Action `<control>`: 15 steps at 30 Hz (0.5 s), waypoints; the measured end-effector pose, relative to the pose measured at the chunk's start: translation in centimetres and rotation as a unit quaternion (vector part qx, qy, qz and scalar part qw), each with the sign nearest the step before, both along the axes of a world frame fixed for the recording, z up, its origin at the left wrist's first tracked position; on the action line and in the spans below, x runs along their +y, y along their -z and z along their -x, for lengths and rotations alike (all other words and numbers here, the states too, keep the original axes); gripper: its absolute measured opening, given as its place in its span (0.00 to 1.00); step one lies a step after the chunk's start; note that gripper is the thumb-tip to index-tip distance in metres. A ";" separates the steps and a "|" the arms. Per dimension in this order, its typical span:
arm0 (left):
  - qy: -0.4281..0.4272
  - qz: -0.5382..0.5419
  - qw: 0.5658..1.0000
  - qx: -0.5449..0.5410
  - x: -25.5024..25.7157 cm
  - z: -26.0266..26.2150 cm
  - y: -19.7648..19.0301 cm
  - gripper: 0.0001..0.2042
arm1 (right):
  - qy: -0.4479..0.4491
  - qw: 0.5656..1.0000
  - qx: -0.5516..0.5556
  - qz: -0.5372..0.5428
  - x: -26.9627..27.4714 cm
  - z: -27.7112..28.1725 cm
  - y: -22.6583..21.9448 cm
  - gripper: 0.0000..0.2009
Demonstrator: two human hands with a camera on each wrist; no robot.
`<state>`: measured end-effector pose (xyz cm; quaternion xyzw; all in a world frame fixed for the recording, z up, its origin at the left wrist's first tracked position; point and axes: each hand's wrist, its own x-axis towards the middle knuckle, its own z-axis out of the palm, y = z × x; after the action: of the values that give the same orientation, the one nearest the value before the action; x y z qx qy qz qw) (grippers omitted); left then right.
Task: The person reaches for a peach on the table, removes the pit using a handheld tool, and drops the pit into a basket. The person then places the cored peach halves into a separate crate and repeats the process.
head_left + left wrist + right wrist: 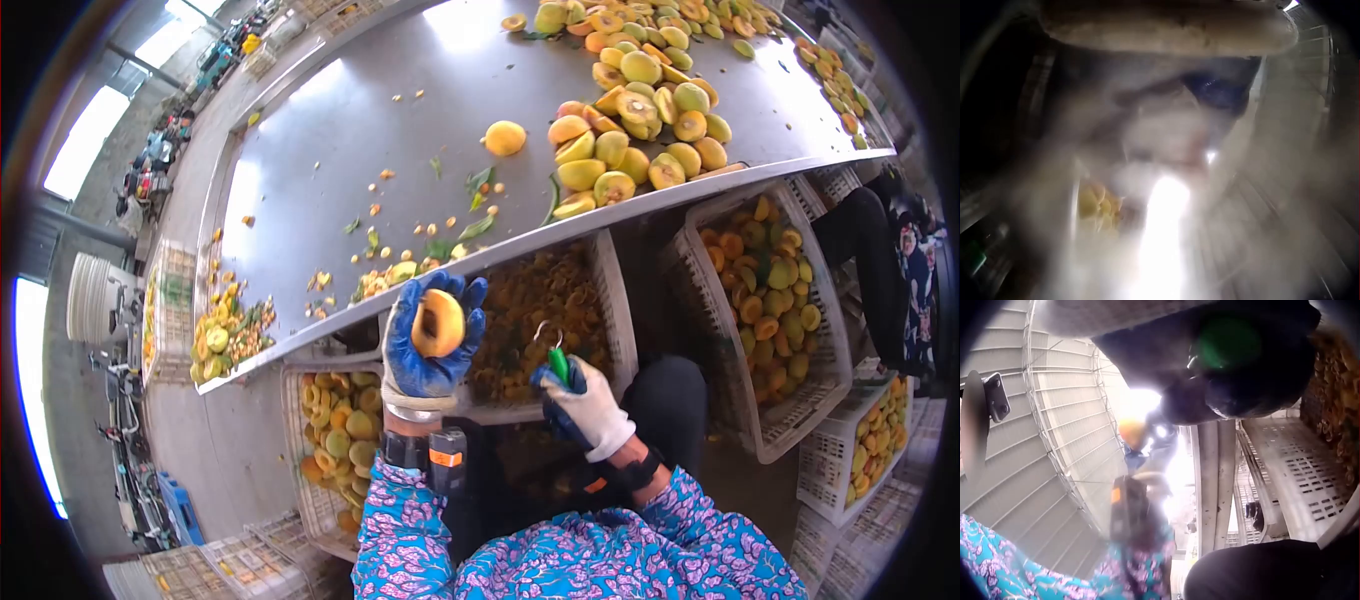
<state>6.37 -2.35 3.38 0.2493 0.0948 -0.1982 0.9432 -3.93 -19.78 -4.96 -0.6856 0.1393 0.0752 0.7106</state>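
Note:
My left hand, in a blue and white glove, holds a halved yellow peach against the palm and fingers. Its cut face with a dark hollow shows in the head view. Lower to the right, my right hand, gloved alike, grips the green handle of a pitting tool. A thin curved metal hook stands out from the handle, apart from the peach half. In the right wrist view the green handle shows within dark blue glove fingers. Most of the left wrist view is blurred.
A metal table spans the front, with peach halves heaped at right and scraps near its edge. Below are a crate of brown scraps and crates of peaches on the left and right. Another person's leg is at far right.

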 end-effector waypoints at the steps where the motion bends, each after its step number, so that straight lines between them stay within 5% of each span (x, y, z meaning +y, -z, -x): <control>1: -0.011 0.046 0.999 0.018 0.6 1.5 0.9 0.20 | -0.008 0.998 0.052 -0.040 0.0 -0.5 -2.5 0.10; 5: 0.008 0.032 0.999 0.033 2.0 5.1 2.9 0.25 | -0.041 0.999 -0.007 0.004 1.4 -1.4 -6.3 0.11; 8: -0.050 -0.079 0.995 -0.032 2.8 5.8 4.5 0.28 | -0.052 0.976 -0.194 0.087 3.6 -1.8 -7.7 0.14; 9: -0.061 -0.106 0.992 -0.033 2.9 6.0 4.4 0.28 | -0.099 0.976 -0.145 0.131 4.1 -1.6 -9.1 0.18; 12: -0.119 -0.200 0.972 -0.042 2.2 6.7 2.7 0.29 | -0.169 0.935 -0.221 0.221 6.5 -1.7 -8.6 0.20; 15: -0.053 -0.158 0.981 -0.100 3.2 7.2 3.7 0.28 | -0.223 0.887 -0.240 0.327 7.4 -2.1 -7.9 0.21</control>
<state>-0.79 0.87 -0.29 0.4086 0.0435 -0.1046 0.9057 -1.82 -12.36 2.95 -0.8890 -0.1755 0.0157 0.4227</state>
